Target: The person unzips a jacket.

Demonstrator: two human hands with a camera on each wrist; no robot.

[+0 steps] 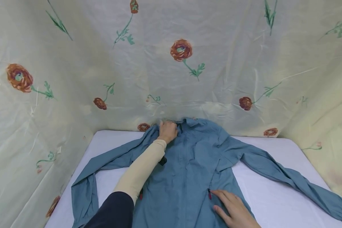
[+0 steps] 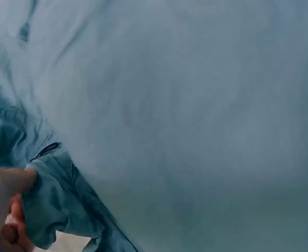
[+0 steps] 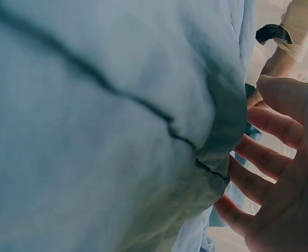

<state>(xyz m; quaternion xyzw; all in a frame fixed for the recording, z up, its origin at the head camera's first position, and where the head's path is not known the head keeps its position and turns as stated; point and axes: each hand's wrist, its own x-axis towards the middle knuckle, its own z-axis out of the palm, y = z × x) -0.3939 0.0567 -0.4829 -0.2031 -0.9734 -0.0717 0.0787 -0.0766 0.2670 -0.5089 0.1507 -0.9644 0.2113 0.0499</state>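
Note:
A blue-grey jacket (image 1: 185,158) lies front side up on a white-covered table, both sleeves spread outward. At its collar, my left hand (image 1: 168,131) grips the fabric. The left wrist view shows the thumb (image 2: 18,179) and curled fingers pinching the collar cloth beside a dark loop (image 2: 49,149). Over the lower front of the jacket is my right hand (image 1: 232,207), fingers extended, close to a red zipper pull (image 1: 209,194). Seen from the right wrist, the spread fingers (image 3: 264,155) rest against or just beside the jacket cloth; exact contact is unclear.
The table (image 1: 273,196) has a white cover. Behind it and on both sides hangs a pale flowered curtain (image 1: 216,79), close to the table's back edge. One sleeve (image 1: 85,190) bends toward the front left; the other (image 1: 296,183) stretches to the right.

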